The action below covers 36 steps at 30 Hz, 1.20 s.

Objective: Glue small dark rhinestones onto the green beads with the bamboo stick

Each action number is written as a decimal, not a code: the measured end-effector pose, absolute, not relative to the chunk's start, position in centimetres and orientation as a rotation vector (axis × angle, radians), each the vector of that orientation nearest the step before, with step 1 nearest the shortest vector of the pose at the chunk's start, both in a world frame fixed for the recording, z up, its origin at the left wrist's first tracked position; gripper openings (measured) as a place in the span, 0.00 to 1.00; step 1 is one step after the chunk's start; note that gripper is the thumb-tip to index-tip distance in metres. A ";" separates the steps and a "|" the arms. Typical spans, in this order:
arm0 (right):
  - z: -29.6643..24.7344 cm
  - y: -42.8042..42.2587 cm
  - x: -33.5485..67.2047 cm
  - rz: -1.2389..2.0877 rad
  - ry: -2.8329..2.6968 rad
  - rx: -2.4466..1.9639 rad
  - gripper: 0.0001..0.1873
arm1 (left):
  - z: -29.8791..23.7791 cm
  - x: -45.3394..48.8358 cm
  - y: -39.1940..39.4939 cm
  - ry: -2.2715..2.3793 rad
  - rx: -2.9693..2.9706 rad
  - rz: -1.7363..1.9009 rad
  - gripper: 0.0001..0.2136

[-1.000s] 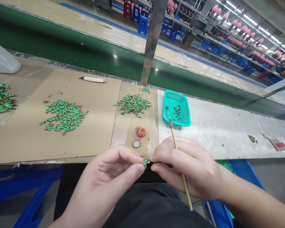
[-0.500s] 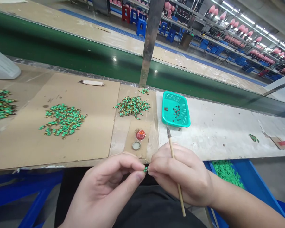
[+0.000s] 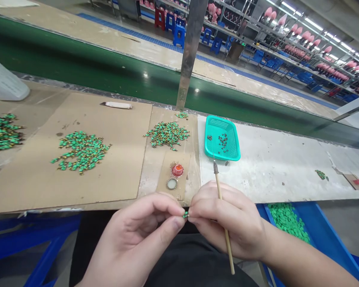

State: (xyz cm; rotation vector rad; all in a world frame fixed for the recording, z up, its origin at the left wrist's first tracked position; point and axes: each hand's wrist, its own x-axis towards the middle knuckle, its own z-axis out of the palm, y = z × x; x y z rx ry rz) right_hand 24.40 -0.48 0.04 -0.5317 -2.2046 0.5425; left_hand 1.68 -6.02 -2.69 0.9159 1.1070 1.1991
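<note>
1. The work in hand looked partway through: one small green piece (image 3: pixel 185 215) was held in the air between the two hands, just off the tabletop's (image 3: pixel 263 159) near edge and over the person's dark-clothed lap.
2. The left hand (image 3: pixel 140 235) pinched the piece between thumb and forefinger; its other fingers were loosely curled.
3. The right hand (image 3: pixel 230 217) had its thumb and forefinger closed together at the piece's other end, though what they pinched there was too small to make out. The same hand gripped a slim wooden-handled tool (image 3: pixel 229 249), its dark collar and thin tip pointing away toward the basket.
4. Many green-and-gold pieces were heaped in a left pile (image 3: pixel 82 151), a middle pile (image 3: pixel 168 134) and a far-left pile (image 3: pixel 2 133), with a small cluster (image 3: pixel 320 174) off to the right. Which were done and which were left could not be told.
5. The basket (image 3: pixel 223 158) was turquoise, perforated plastic with rounded corners, and tiny dark parts (image 3: pixel 223 141) remained scattered inside it.
6. Flat, smooth green pieces (image 3: pixel 287 221) filled part of a blue tray (image 3: pixel 329 231) below the tabletop, seemingly plenty left.
7. Matte brown cardboard (image 3: pixel 113 183) lay under the left pile; nearer the hands sat a glossy red dome (image 3: pixel 177 170) and a pale disc (image 3: pixel 172 183) with a beaded rim.
</note>
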 end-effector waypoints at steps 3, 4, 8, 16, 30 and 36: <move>-0.2 -0.5 24.3 0.545 -2.167 -0.534 0.06 | -2.7 1.8 -6.0 1.098 0.908 1.195 0.06; -0.3 -0.5 24.3 0.549 -2.159 -0.536 0.06 | -2.8 1.8 -6.0 1.099 0.908 1.197 0.06; -0.6 -0.7 24.1 0.561 -2.134 -0.547 0.07 | -2.9 1.8 -6.1 1.102 0.911 1.200 0.05; -0.9 -0.6 24.0 0.570 -2.106 -0.543 0.06 | -2.5 1.7 -5.8 1.080 0.960 1.223 0.06; -1.7 -0.4 24.2 0.675 -2.087 -0.550 0.05 | -2.9 1.3 -5.5 1.102 1.249 1.266 0.10; -1.6 0.6 23.9 0.735 -2.092 -0.651 0.06 | -2.7 2.2 -4.7 1.122 0.999 1.260 0.06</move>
